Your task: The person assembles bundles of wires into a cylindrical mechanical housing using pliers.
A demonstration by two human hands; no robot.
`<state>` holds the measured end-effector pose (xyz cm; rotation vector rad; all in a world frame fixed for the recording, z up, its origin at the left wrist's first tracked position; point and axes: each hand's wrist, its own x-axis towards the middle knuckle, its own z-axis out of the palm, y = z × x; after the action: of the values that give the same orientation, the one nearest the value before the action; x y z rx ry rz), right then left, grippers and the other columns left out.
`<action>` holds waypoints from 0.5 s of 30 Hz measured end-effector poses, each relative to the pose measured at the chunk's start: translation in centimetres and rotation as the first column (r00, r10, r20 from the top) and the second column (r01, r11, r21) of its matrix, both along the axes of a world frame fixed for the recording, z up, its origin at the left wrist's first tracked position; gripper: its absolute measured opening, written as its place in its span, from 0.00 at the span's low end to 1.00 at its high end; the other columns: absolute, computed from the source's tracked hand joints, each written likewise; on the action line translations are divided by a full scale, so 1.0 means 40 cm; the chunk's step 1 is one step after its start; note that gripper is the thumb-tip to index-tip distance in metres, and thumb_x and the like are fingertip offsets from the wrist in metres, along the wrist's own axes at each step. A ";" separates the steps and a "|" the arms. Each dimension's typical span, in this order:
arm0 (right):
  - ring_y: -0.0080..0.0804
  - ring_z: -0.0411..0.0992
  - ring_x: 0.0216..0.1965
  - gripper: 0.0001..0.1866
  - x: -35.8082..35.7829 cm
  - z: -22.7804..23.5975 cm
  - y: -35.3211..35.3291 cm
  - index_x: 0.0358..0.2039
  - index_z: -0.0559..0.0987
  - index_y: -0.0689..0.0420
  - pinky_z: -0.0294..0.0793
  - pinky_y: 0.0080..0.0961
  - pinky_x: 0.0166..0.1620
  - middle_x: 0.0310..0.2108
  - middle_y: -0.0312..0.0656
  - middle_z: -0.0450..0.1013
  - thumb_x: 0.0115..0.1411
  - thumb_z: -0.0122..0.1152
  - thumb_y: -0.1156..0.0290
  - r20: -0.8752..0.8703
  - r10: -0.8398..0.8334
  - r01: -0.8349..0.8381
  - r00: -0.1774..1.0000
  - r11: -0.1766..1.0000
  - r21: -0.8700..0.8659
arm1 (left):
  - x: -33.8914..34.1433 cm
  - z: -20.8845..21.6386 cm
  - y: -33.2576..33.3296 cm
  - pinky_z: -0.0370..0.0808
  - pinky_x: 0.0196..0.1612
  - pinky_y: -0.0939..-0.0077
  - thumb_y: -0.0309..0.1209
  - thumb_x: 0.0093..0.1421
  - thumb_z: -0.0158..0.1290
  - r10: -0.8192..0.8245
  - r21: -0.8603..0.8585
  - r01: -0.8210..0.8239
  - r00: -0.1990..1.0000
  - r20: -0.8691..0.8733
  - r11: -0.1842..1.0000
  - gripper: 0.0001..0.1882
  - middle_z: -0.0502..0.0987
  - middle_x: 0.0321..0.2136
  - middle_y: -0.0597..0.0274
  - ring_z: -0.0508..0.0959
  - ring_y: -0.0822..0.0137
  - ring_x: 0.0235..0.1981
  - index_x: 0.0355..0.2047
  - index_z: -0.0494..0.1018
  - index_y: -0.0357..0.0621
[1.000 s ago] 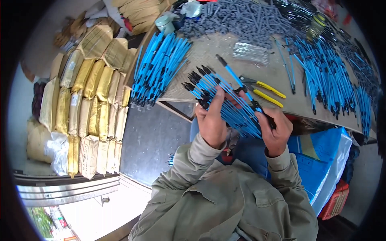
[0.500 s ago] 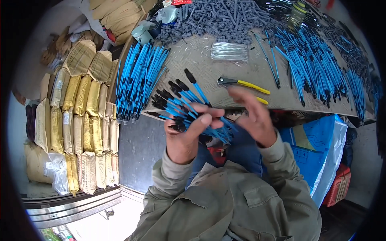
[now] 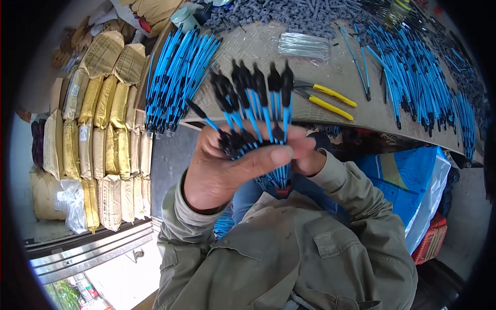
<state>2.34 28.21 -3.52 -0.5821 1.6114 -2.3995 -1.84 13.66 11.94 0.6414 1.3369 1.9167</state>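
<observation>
My left hand [image 3: 222, 173] is closed around a bundle of thin blue rods [image 3: 253, 111] with black end pieces, its thumb lying across the front. The black tips fan upward in front of the table edge, and more black fittings cluster just above the thumb. Lower down, the rods point toward my lap. Close against the bundle on its right side is my right hand [image 3: 310, 161]; its fingers are hidden behind the rods and my left hand. Yellow-handled pliers [image 3: 328, 101] rest on the table just beyond the bundle.
Blue rods lie in a left pile [image 3: 178, 77] and a larger right pile [image 3: 411, 72]. Grey plastic fittings [image 3: 279, 18] are heaped at the back, near a clear packet of thin silvery pieces [image 3: 304, 46]. Stacked sacks [image 3: 98, 139] stand at left; a blue sheet [image 3: 403, 175] hangs at right.
My left hand has turned the bundle so that its tips point more upright. My right hand has moved left and down from the open air to the bundle's side. The view has shifted.
</observation>
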 end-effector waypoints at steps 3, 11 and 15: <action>0.38 0.58 0.56 0.52 0.042 -0.086 -0.047 0.59 0.53 0.63 0.53 0.33 0.58 0.55 0.49 0.59 0.49 0.20 0.29 0.186 0.149 -0.104 0.971 0.967 -0.234 | -0.017 0.034 0.009 0.74 0.42 0.71 0.21 0.52 0.54 0.055 -0.038 -0.051 0.993 0.105 0.998 0.14 0.76 0.35 0.51 0.77 0.61 0.38 0.40 0.71 0.30; 0.35 0.56 0.58 0.44 0.079 -0.163 -0.106 0.58 0.52 0.65 0.50 0.30 0.60 0.57 0.47 0.55 0.56 0.25 0.37 0.059 0.135 -0.112 0.989 0.949 -0.295 | -0.062 0.052 0.021 0.74 0.44 0.58 0.32 0.58 0.47 0.048 -0.081 -0.050 0.999 -0.018 0.995 0.20 0.73 0.40 0.39 0.76 0.51 0.40 0.49 0.63 0.35; 0.32 0.56 0.57 0.37 0.071 -0.062 -0.036 0.58 0.53 0.66 0.51 0.26 0.59 0.58 0.45 0.56 0.62 0.27 0.45 -0.068 0.026 -0.035 0.997 0.991 -0.130 | -0.062 0.034 -0.036 0.73 0.44 0.59 0.32 0.58 0.48 -0.202 0.064 0.225 0.945 -0.258 0.972 0.22 0.71 0.43 0.38 0.75 0.51 0.42 0.50 0.61 0.34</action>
<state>5.19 26.79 -5.99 -0.7106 1.4663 -2.5022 -4.33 12.21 13.29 1.0615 1.2736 1.7721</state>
